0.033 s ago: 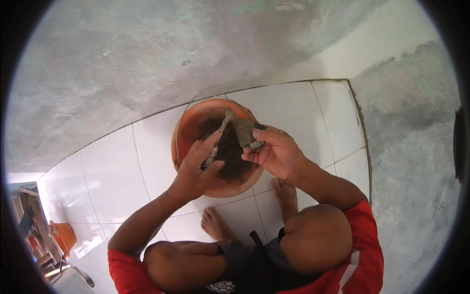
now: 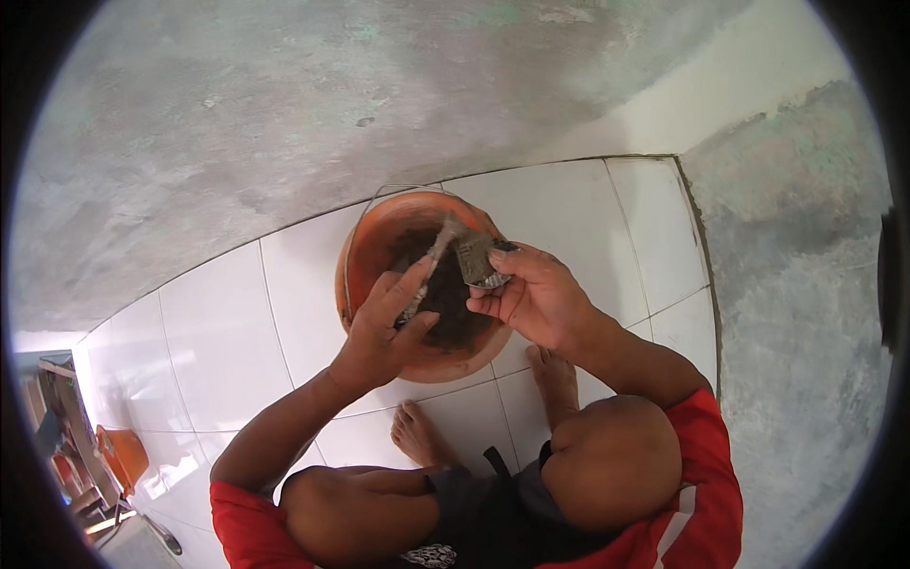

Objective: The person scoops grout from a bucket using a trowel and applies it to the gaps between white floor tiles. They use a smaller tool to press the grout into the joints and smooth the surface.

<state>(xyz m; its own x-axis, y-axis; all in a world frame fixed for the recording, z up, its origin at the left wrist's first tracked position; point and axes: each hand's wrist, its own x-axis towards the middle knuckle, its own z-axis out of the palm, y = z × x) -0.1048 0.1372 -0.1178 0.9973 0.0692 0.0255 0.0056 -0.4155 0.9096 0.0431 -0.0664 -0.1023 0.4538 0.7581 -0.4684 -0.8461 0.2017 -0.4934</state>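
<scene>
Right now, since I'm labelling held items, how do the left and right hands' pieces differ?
The narrow piece in the left hand looks paler; the broad piece in the right hand, darker grey. The narrow piece shows a slim profile slanting up rightward; the broad piece shows its wide face. Both are over the orange bucket.

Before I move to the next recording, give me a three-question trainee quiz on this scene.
1. Which hand holds the flat grey-smeared piece?
2. True or false: the bucket below the hands is blue.
3. The left hand holds: (a) a slim tool, (b) a cup, (c) a coil of rope.

Key:
1. The right hand.
2. False; it is orange.
3. a
</scene>
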